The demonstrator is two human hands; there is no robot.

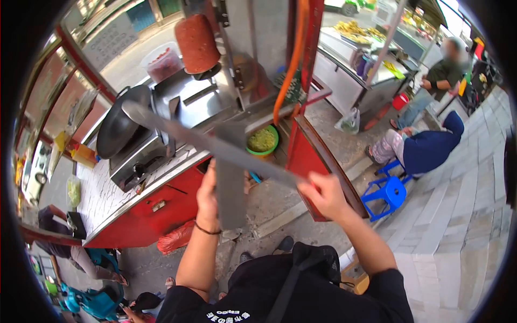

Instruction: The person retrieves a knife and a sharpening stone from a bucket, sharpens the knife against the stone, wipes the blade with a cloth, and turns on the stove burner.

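A long knife with a blurred blade crosses the middle of the view, its tip at the upper left. My right hand is closed round its red handle. In my left hand is a flat grey rectangular block, held upright. The blade lies across the front of this block; whether the two touch is unclear. Behind them, a large cone of reddish meat stands on a vertical spit above a metal tray.
A black wok sits on a stove at the left. A green bowl of shredded vegetables is beyond the knife. Blue stools, a seated person and another person are at the right. People and scooters are lower left.
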